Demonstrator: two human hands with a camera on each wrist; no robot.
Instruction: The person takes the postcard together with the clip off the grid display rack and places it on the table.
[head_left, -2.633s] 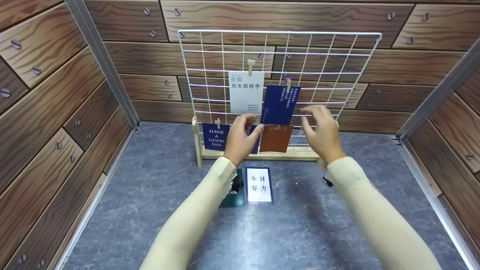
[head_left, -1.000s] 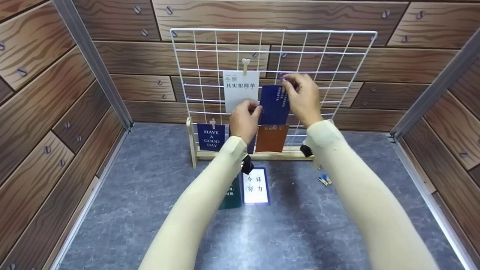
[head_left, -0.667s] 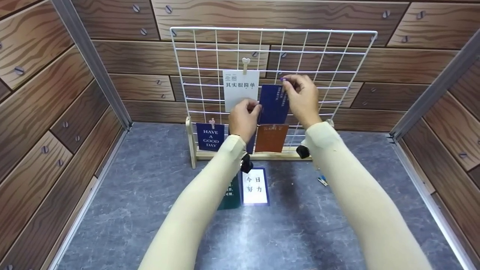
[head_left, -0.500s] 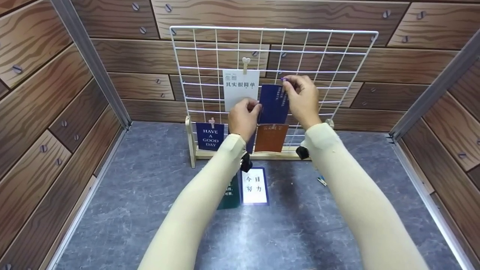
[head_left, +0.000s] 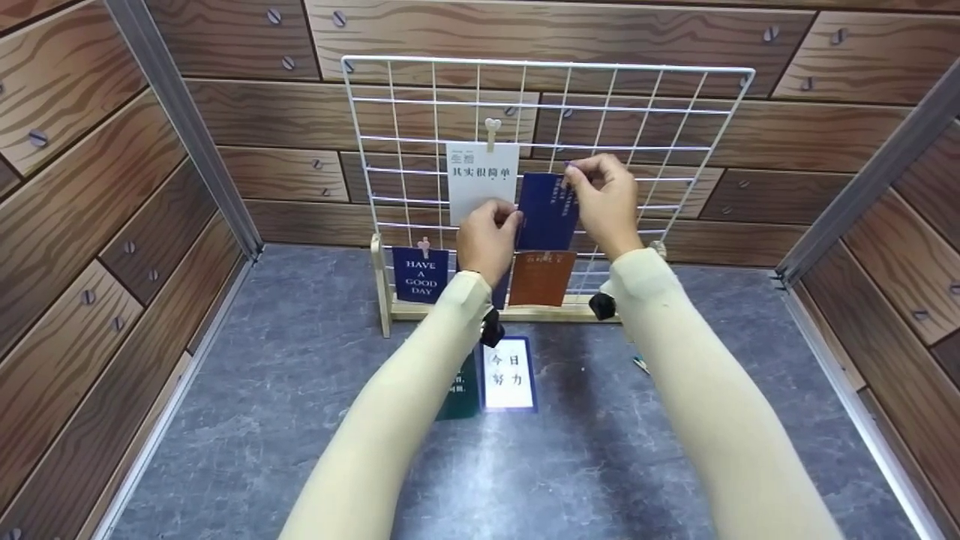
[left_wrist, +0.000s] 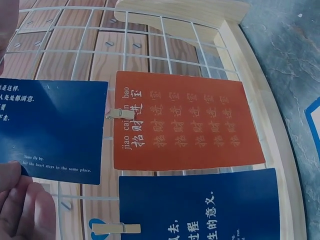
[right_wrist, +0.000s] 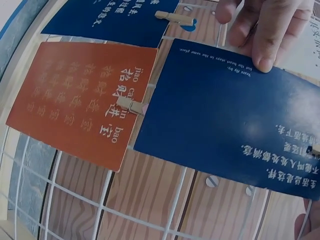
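The navy rectangular paper card with white lettering (head_left: 546, 217) is at the centre of the frame, hanging against the white wire grid panel (head_left: 547, 64); about two and a half seconds ago both hands were clear of it, and now we see one at each side. The left hand (head_left: 486, 236) is nearly closed, thumb and fingers pinching the card's left edge, which the left wrist view confirms near the printed English lines. The right hand (head_left: 607, 206) is drawn in to a fingertip pinch on the small purple-topped wooden clip (head_left: 568, 163) at the card's upper right. The card's left edge looks more upright to us than it did then, so we judge that its hang is being adjusted and the clip has not been left to hold alone. Just below it hangs the orange-brown card (head_left: 541, 281); to its left is the white card with black lettering (head_left: 480, 187), partly behind the left hand, and at lower left the navy "HAVE A GOOD DAY" card (head_left: 421, 277). On the grey table (head_left: 585, 465), lower in the frame, lie the navy-bordered white card (head_left: 508, 375) and the dark green card (head_left: 459, 394), both not yet hung.
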